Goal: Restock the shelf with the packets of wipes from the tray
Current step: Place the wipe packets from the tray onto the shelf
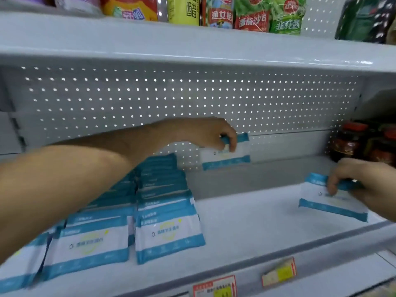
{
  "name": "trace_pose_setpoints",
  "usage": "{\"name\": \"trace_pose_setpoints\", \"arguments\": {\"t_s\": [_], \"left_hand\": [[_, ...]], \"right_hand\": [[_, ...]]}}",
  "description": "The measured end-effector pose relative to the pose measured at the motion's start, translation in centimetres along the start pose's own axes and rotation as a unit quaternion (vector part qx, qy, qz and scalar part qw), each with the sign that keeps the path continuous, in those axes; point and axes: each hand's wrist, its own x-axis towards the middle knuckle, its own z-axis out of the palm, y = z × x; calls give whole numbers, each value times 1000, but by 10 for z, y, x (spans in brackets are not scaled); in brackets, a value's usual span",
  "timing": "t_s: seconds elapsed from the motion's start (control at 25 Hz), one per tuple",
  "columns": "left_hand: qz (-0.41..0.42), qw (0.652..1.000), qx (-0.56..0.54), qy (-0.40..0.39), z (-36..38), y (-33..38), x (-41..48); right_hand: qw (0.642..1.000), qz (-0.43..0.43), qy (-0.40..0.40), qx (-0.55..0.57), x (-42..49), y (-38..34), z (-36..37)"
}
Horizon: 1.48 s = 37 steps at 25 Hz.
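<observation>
Head view: your outstretched left hand (211, 133) pinches a flat, glossy blue-and-white packet (227, 156) at frame centre, while your right hand (364, 185) grips a second packet (327, 203) lower right, above the metal shelf (246, 221).

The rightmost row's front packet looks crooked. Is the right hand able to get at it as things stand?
Probably yes for the path: bare shelf lies between the right hand and that front packet, and the left forearm crosses farther back. But the right hand already grips another packet.
</observation>
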Motion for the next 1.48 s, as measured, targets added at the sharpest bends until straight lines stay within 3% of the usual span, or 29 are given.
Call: {"name": "trace_pose_setpoints", "arguments": {"t_s": [0.04, 0.24, 0.48, 1.08, 1.48], "left_hand": [[-11, 1000, 7, -6, -2, -17, 2], [-49, 998, 25, -13, 0, -81, 7], [-44, 998, 36, -22, 25, -119, 5], [-23, 999, 25, -3, 43, -125, 8], [-51, 993, 78, -72, 60, -130, 15]], "right_hand": [[1000, 28, -9, -8, 8, -13, 3], [1000, 12, -8, 13, 26, -26, 26], [995, -34, -89, 19, 68, -73, 21], [992, -40, -114, 48, 110, -106, 41], [990, -42, -121, 57, 111, -110, 40]]}}
